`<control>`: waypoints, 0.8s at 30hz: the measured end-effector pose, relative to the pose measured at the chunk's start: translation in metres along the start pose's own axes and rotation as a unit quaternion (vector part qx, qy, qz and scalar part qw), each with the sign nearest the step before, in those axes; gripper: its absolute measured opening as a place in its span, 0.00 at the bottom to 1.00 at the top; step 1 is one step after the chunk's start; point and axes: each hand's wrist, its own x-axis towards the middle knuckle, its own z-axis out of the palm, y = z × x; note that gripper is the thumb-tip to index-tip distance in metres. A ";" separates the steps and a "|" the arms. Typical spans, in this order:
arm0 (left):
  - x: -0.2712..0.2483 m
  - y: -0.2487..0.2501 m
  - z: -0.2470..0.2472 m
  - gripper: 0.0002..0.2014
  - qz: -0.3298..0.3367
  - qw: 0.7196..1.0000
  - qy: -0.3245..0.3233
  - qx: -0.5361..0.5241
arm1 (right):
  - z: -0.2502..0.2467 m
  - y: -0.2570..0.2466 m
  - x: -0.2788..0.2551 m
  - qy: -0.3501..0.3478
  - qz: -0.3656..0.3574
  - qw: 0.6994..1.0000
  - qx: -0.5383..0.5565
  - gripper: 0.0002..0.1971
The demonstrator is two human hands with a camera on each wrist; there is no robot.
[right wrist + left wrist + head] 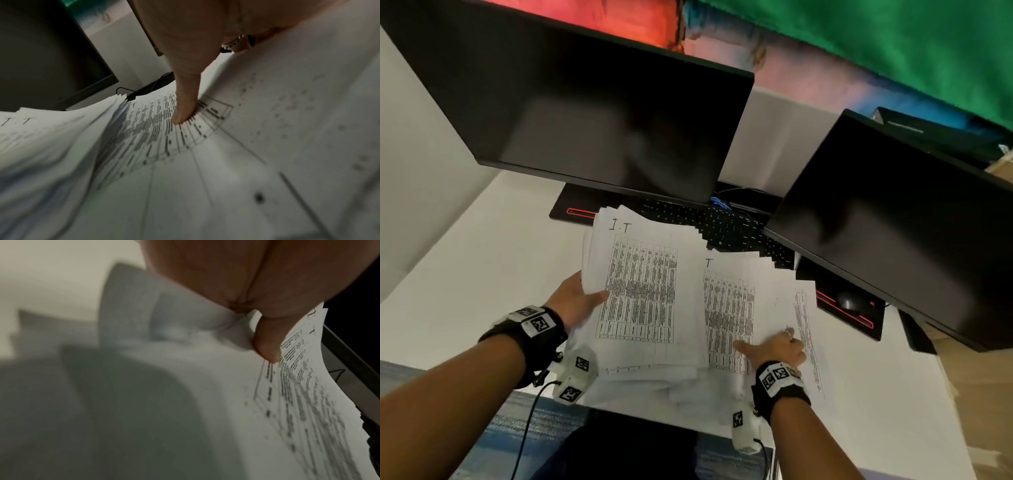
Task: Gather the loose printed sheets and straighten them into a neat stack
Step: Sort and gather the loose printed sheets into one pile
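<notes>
A white tabletop [482, 260] carries two dark monitors [592, 113], a black keyboard [726, 226] and a mouse [848, 300] on a black pad with red trim. The sheets [654, 291] lie fanned at the near edge of the tabletop, their far corners overlapping the keyboard. They are printed with dense tables, and the top one is hand-marked "I.T".

The left hand [573, 299] grips the left edge of the sheets: the thumb lies on top and the fingers pass underneath, as the left wrist view also shows. The edge is lifted and curved.

The right hand [774, 347] grips the fan on the right, thumb [185, 110] pressed on a printed table. Its fingers are mostly hidden. One finger bears a ring [788, 333].
</notes>
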 end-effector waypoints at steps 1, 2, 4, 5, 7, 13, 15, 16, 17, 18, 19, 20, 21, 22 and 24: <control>0.000 -0.001 -0.002 0.20 -0.002 1.000 0.001 -0.001 | 0.000 -0.001 0.006 -0.008 0.000 1.000 0.005 0.68; 0.001 -0.002 -0.002 0.20 -0.005 1.000 0.003 -0.003 | -0.001 -0.002 0.009 -0.017 0.000 1.000 0.017 0.67; 0.002 -0.004 -0.003 0.20 -0.008 1.000 -0.005 -0.013 | -0.009 -0.003 0.009 -0.027 -0.007 0.997 0.077 0.62; 0.002 -0.005 -0.002 0.20 -0.006 1.000 -0.010 -0.015 | -0.014 -0.002 0.009 -0.024 -0.018 0.992 0.120 0.56; 0.003 -0.007 -0.002 0.20 -0.011 1.000 -0.016 -0.020 | -0.030 -0.001 0.001 -0.006 -0.054 0.980 0.192 0.39; 0.005 -0.011 0.005 0.22 -0.028 0.998 -0.045 -0.025 | -0.109 -0.002 -0.044 0.110 -0.215 0.941 0.238 0.11; 0.009 -0.012 0.011 0.23 -0.031 0.998 -0.052 0.006 | -0.141 -0.005 -0.060 0.168 -0.255 0.920 0.245 0.13; 0.010 -0.012 0.015 0.23 -0.032 0.998 -0.056 0.022 | -0.156 -0.005 -0.068 0.192 -0.274 0.907 0.255 0.15; 0.010 -0.011 0.018 0.23 -0.028 0.997 -0.058 0.034 | -0.171 -0.005 -0.075 0.209 -0.289 0.894 0.271 0.16; 0.010 -0.010 0.021 0.24 -0.024 0.997 -0.060 0.044 | -0.184 -0.005 -0.083 0.214 -0.297 0.883 0.295 0.17; 0.008 -0.007 0.025 0.24 -0.023 0.997 -0.061 0.048 | -0.196 -0.005 -0.089 0.207 -0.298 0.874 0.323 0.17; 0.008 -0.006 0.029 0.24 -0.022 0.997 -0.064 0.045 | -0.203 -0.005 -0.093 0.190 -0.297 0.866 0.356 0.17; 0.008 -0.005 0.032 0.25 -0.025 0.996 -0.070 0.041 | -0.204 -0.006 -0.094 0.166 -0.296 0.859 0.384 0.16; 0.008 -0.005 0.035 0.25 -0.027 0.996 -0.078 0.040 | -0.200 -0.009 -0.093 0.137 -0.295 0.856 0.402 0.15; 0.012 -0.005 0.039 0.25 -0.034 0.996 -0.082 0.015 | -0.175 -0.016 -0.083 0.068 -0.282 0.859 0.423 0.15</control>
